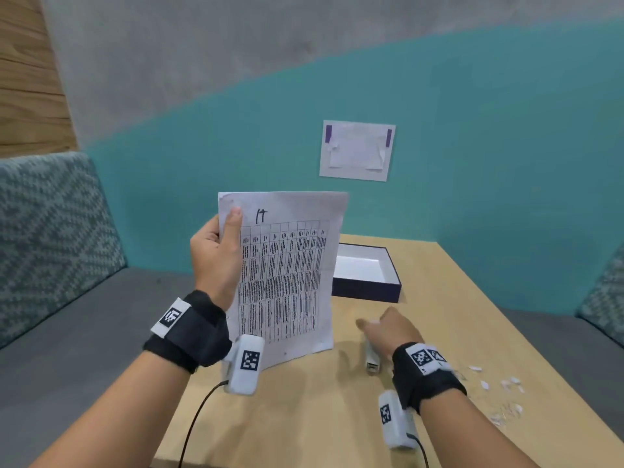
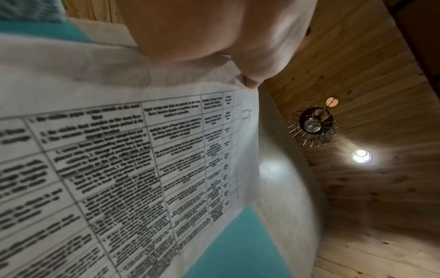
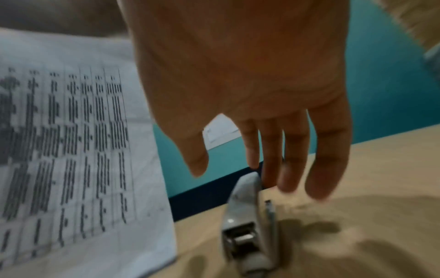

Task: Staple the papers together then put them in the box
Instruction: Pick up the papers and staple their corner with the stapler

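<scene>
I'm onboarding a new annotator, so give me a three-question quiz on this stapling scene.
1. True or false: the left hand holds the papers upright.
2. The stapler is: A) in the box B) on the table under the right hand C) on the sofa.
3. Fill in: the right hand's fingers are ____, gripping nothing.

Key: 1 true; 2 B; 3 straight.

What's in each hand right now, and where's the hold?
The left hand pinches the papers at their upper left edge, holding them upright. The right hand holds nothing; its fingers hang open over the stapler.
</scene>
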Demonstrator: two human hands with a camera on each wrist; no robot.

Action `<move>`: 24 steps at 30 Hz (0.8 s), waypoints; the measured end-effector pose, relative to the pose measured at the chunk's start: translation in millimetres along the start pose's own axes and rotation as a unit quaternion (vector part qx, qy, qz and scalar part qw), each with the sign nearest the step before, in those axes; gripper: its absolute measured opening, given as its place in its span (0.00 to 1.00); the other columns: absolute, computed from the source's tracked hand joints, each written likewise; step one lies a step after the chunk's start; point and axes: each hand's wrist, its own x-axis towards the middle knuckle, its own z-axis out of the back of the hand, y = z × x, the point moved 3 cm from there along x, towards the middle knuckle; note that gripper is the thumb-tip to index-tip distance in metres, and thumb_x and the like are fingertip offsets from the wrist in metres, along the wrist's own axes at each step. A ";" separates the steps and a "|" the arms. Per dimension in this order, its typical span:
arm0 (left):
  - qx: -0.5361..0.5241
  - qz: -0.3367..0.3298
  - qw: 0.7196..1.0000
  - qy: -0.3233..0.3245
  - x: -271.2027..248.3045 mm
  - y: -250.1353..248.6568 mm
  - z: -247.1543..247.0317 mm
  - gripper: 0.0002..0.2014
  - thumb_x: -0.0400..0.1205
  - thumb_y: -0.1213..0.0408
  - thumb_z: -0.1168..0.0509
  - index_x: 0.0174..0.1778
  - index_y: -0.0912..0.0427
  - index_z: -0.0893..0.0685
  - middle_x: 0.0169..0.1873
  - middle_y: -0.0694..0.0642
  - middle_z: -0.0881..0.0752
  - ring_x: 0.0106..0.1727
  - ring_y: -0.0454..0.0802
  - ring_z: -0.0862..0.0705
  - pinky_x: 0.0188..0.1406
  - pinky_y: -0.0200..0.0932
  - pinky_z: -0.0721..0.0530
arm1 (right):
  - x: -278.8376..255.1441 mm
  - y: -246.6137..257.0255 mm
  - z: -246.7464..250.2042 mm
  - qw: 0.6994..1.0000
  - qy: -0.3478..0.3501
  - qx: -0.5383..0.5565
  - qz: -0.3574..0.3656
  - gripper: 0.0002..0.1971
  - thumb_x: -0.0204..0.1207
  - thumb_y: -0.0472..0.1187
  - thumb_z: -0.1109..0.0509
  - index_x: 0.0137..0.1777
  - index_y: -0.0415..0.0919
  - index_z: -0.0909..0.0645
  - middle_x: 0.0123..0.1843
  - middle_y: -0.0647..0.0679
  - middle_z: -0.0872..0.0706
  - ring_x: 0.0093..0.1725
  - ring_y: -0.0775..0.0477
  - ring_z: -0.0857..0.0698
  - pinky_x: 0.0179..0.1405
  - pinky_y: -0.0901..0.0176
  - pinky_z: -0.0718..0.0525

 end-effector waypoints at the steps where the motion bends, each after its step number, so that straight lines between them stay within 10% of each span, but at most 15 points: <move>1: -0.001 0.003 1.000 0.000 -1.0 -0.1 -0.5 0.16 0.89 0.54 0.34 0.45 0.62 0.09 0.45 0.62 0.10 0.46 0.54 0.13 0.55 0.64 0.11 | 0.8 -5.0 -5.8 0.999 0.031 -0.018 -0.014 0.29 0.73 0.59 0.30 0.68 0.41 0.26 0.64 0.44 0.15 0.60 0.39 0.14 0.55 0.52 0.16; 5: -0.006 0.002 1.000 -0.001 -1.9 0.2 -0.4 0.18 0.87 0.51 0.33 0.44 0.63 0.09 0.48 0.69 0.07 0.48 0.56 0.12 0.57 0.69 0.12 | 7.3 -18.5 -15.6 0.998 0.049 -0.017 -0.033 0.19 0.80 0.53 0.35 0.56 0.37 0.19 0.50 0.43 0.12 0.50 0.39 0.11 0.52 0.50 0.11; 9: -0.006 -0.018 1.000 0.004 -2.1 -2.4 -0.8 0.18 0.88 0.53 0.34 0.36 0.58 0.13 0.34 0.56 0.15 0.38 0.50 0.18 0.44 0.48 0.16 | 3.7 -17.5 -7.1 0.969 0.003 0.245 -0.046 0.20 0.84 0.57 0.42 0.61 0.40 0.25 0.51 0.40 0.15 0.45 0.36 0.10 0.40 0.45 0.09; 15: 0.012 -0.024 1.000 0.013 -6.6 -7.5 -7.2 0.28 0.90 0.58 0.37 0.19 0.45 0.20 0.18 0.37 0.28 0.23 0.34 0.32 0.27 0.31 0.29 | -12.0 10.2 50.3 0.895 -0.134 0.416 0.086 0.21 0.71 0.42 0.17 0.60 0.46 0.21 0.53 0.40 0.13 0.40 0.40 0.13 0.36 0.50 0.13; 22: -0.001 -0.026 1.000 0.017 -4.3 -2.9 -10.4 0.19 0.89 0.54 0.35 0.43 0.66 0.10 0.40 0.66 0.08 0.42 0.53 0.13 0.47 0.52 0.12 | -46.8 62.3 124.4 0.693 -0.147 0.686 0.166 0.06 0.76 0.35 0.23 0.47 0.44 0.16 0.44 0.50 0.14 0.46 0.50 0.15 0.47 0.53 0.16; 24: 0.002 -0.031 0.999 0.024 -7.9 -8.8 -15.0 0.17 0.90 0.56 0.36 0.41 0.63 0.10 0.36 0.56 0.06 0.38 0.46 0.11 0.41 0.44 0.10 | -58.9 81.8 141.3 0.624 -0.126 0.751 0.178 0.03 0.81 0.37 0.30 0.50 0.45 0.21 0.43 0.50 0.16 0.49 0.46 0.13 0.47 0.50 0.15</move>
